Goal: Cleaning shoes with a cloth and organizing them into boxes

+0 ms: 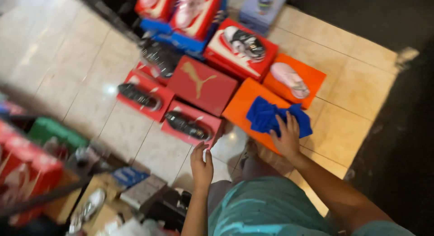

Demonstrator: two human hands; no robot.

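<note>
A: Where is the right hand (pixel 285 138)?

B: It rests flat on a blue cloth (pixel 271 116). The fingers are spread apart and press on the cloth from above; they do not close around it. Under the cloth and the palm is an orange box (pixel 244 102).

A: And the left hand (pixel 201 166)?

B: It hangs open above the tiled floor (pixel 149 145), with the fingers loose and nothing between them. Just beyond its fingertips is a red box (pixel 192 123) with a dark shoe (pixel 186 125) lying on top. I cannot tell if the fingertips touch the box edge.

A: What is further from the right hand?

B: Beyond it, a second orange box (pixel 312 77) carries a pale pink shoe (pixel 290 80). To the left of the cloth is a plain red box (pixel 202 84).
</note>
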